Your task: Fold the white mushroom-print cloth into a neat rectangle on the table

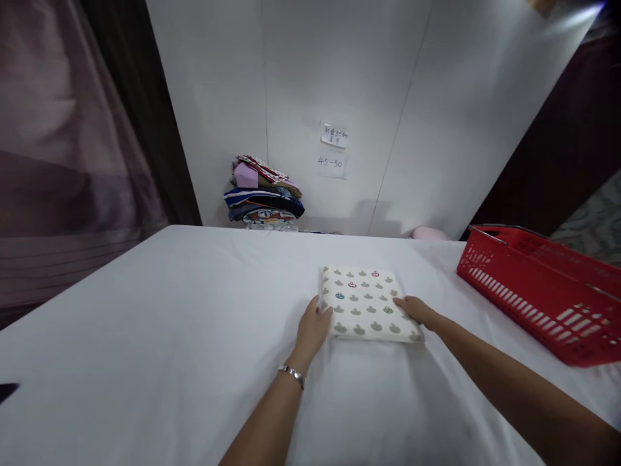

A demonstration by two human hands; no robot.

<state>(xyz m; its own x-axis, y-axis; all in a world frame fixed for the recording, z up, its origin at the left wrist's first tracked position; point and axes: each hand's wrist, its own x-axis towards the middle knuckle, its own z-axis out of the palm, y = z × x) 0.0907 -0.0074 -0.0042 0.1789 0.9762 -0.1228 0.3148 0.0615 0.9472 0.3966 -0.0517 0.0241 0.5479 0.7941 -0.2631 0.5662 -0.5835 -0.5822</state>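
A flat, squarish folded cloth [363, 305], white with rows of grey mushroom-like shapes and a few in red, blue and green, is in front of me at the white-covered table [169, 336]. My left hand [312, 329] grips its left edge, thumb on the upper side and fingers partly hidden beneath or behind it. On the opposite edge, my right hand [416, 309] pinches it with the thumb on top; the other fingers are mostly hidden. A silvery bracelet [292, 374] circles my left wrist. Whether the cloth's underside touches the table I cannot tell.
To the right stands a red plastic basket [533, 291] with slotted sides and a metal handle. Beyond the table's far edge, a stack of folded fabrics [264, 197] leans near the white wall [310, 71]. Paper notes [332, 163] hang there. A pinkish curtain [63, 162] is at left.
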